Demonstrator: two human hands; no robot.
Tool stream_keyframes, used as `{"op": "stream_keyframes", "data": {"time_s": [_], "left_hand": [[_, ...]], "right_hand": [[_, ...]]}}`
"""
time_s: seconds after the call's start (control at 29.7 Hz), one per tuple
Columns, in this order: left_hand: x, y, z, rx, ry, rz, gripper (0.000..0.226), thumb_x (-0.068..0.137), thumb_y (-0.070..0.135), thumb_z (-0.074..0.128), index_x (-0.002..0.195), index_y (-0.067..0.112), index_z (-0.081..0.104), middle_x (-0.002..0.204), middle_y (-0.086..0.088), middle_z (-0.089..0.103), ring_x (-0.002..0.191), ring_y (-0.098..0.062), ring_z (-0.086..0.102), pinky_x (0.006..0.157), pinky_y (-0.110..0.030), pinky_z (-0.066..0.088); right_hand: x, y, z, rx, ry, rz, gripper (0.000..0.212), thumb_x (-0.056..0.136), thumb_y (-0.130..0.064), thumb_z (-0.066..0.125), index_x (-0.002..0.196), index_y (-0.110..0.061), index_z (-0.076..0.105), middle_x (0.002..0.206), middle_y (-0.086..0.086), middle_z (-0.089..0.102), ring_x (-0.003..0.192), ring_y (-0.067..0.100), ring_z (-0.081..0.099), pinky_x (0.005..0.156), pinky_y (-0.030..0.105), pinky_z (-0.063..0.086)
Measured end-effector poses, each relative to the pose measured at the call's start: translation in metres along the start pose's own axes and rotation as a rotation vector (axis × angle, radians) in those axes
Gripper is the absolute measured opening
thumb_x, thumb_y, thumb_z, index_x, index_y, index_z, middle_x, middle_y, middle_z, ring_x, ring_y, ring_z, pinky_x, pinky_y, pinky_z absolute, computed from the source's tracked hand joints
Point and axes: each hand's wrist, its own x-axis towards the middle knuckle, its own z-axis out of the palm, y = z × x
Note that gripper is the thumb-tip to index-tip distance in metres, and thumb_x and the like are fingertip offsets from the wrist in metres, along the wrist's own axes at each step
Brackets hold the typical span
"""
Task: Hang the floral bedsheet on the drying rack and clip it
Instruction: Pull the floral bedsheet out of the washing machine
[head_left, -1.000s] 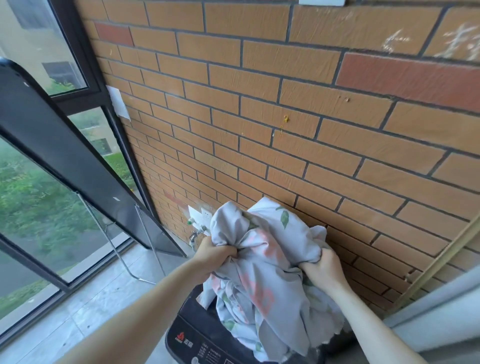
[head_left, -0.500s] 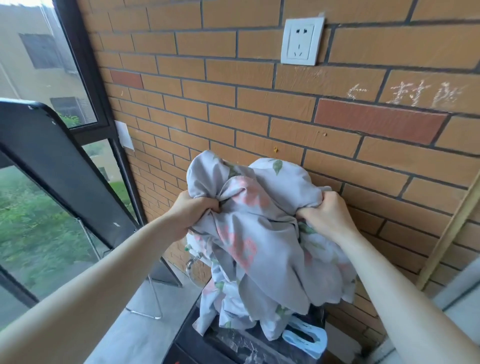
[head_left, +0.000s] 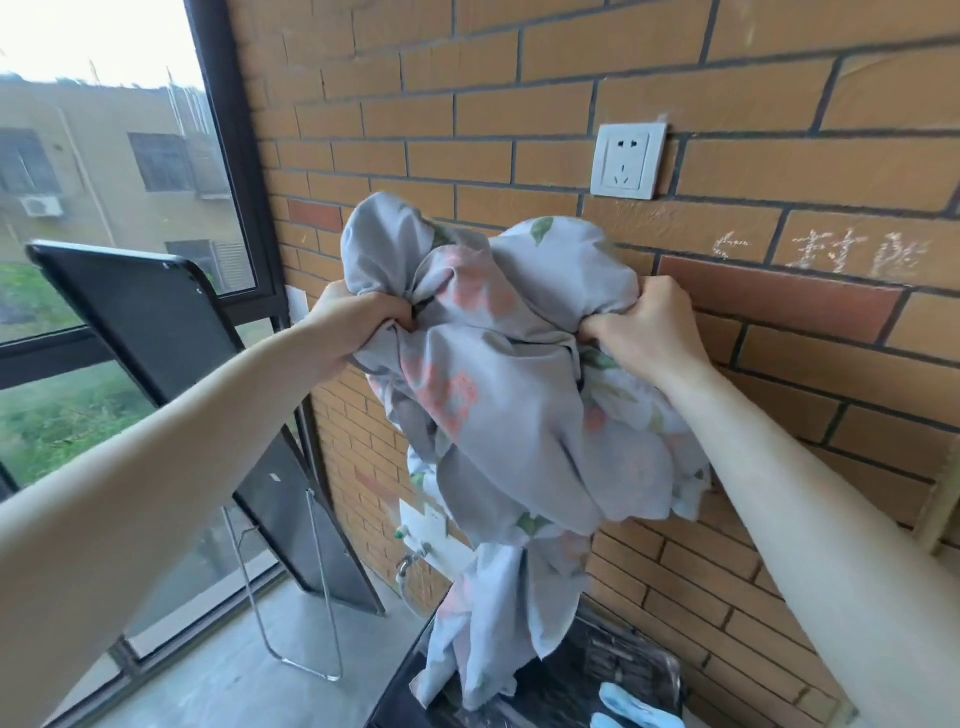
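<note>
Bedsheet (head_left: 498, 374) lifted higher; left hand (head_left: 358, 322), right hand (head_left: 649, 327) grip bunched.

A pale grey bedsheet (head_left: 519, 364) was seen, printed with faded coral-pink flowers and green leaves. Behind it, a brick wall (head_left: 519, 78) was shown in orange-tan with dark grey mortar lines, broken by a few darker red bricks, one marked above with white chalk. A white wall socket (head_left: 628, 161) was set into the bricks. The window frame (head_left: 228, 156) was black, and a black panel (head_left: 156, 322) was seen beside it. Light blue clips (head_left: 634, 709) were visible on a black machine top (head_left: 561, 691). The floor (head_left: 208, 686) was pale grey.
</note>
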Motion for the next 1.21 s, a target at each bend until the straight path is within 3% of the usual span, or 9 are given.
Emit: {"op": "stream_keyframes", "data": {"time_s": [0.17,0.3,0.47,0.54,0.67,0.81,0.98,1.11,1.21], "left_hand": [[0.007,0.033,-0.023,-0.023,0.111,0.117,0.048,0.053,0.014,0.079,0.101,0.015,0.072,0.099,-0.009,0.077,0.09,-0.025,0.076,0.08,-0.044,0.064],[0.017,0.053,-0.047,-0.079,0.226,0.145,0.03,0.07,0.012,0.086,0.093,0.016,0.068,0.095,-0.01,0.076,0.087,-0.025,0.077,0.075,-0.047,0.065],[0.019,0.083,-0.085,-0.333,0.134,0.128,0.075,0.061,0.023,0.097,0.127,0.009,0.064,0.11,-0.014,0.077,0.093,-0.028,0.078,0.078,-0.047,0.064],[0.015,0.095,-0.099,-0.305,0.133,0.177,0.069,0.065,0.024,0.095,0.126,0.01,0.067,0.11,-0.012,0.078,0.094,-0.025,0.078,0.082,-0.045,0.064],[0.007,0.122,-0.134,-0.258,0.293,0.22,0.093,0.045,0.035,0.099,0.127,0.014,0.061,0.108,-0.008,0.078,0.091,-0.022,0.078,0.078,-0.043,0.065],[-0.003,0.142,-0.172,-0.211,0.425,0.238,0.084,0.053,0.031,0.095,0.127,0.014,0.06,0.109,-0.009,0.076,0.092,-0.022,0.077,0.072,-0.037,0.065],[-0.035,0.154,-0.227,-0.104,0.632,0.244,0.078,0.044,0.035,0.095,0.114,0.013,0.069,0.098,-0.008,0.078,0.088,-0.026,0.076,0.082,-0.043,0.064],[-0.071,0.149,-0.265,-0.041,0.759,0.292,0.052,0.068,0.015,0.093,0.111,0.012,0.065,0.101,-0.004,0.073,0.093,-0.024,0.072,0.075,-0.034,0.06],[-0.104,0.136,-0.295,0.122,0.827,0.306,0.051,0.068,0.02,0.093,0.111,0.018,0.065,0.098,-0.002,0.074,0.089,-0.022,0.072,0.071,-0.032,0.06]], "right_hand": [[0.046,-0.039,0.012,-0.026,0.11,-0.05,0.034,0.051,-0.042,0.071,0.066,-0.014,0.061,0.071,0.005,0.065,0.076,0.024,0.068,0.056,0.038,0.054],[0.072,-0.09,0.013,-0.007,0.146,-0.204,0.023,0.063,-0.022,0.073,0.055,-0.012,0.054,0.057,0.003,0.058,0.061,0.031,0.059,0.053,0.034,0.044],[0.106,-0.155,0.013,0.035,0.211,-0.242,0.012,0.068,-0.015,0.068,0.062,-0.012,0.058,0.063,0.003,0.059,0.065,0.029,0.054,0.054,0.027,0.039],[0.113,-0.182,0.013,0.055,0.231,-0.259,0.014,0.069,-0.015,0.066,0.061,-0.016,0.055,0.068,0.004,0.062,0.068,0.029,0.058,0.057,0.027,0.04],[0.123,-0.241,0.02,0.067,0.283,-0.384,0.014,0.072,-0.011,0.065,0.062,-0.014,0.056,0.06,0.001,0.055,0.068,0.031,0.058,0.056,0.026,0.034],[0.119,-0.285,0.033,0.101,0.28,-0.487,0.012,0.072,-0.01,0.064,0.064,-0.012,0.055,0.054,-0.006,0.045,0.062,0.03,0.046,0.053,0.022,0.027],[0.101,-0.326,0.059,0.199,0.23,-0.573,0.013,0.067,-0.013,0.063,0.06,-0.014,0.052,0.05,-0.003,0.044,0.05,0.019,0.045,0.047,0.028,0.03],[0.069,-0.345,0.085,0.314,0.13,-0.607,0.013,0.068,-0.008,0.065,0.061,-0.012,0.055,0.05,-0.004,0.048,0.052,0.017,0.049,0.039,0.015,0.029],[0.041,-0.35,0.111,0.401,0.055,-0.626,0.015,0.069,-0.007,0.066,0.059,-0.01,0.055,0.047,-0.003,0.046,0.054,0.01,0.049,0.042,0.021,0.033]]}}
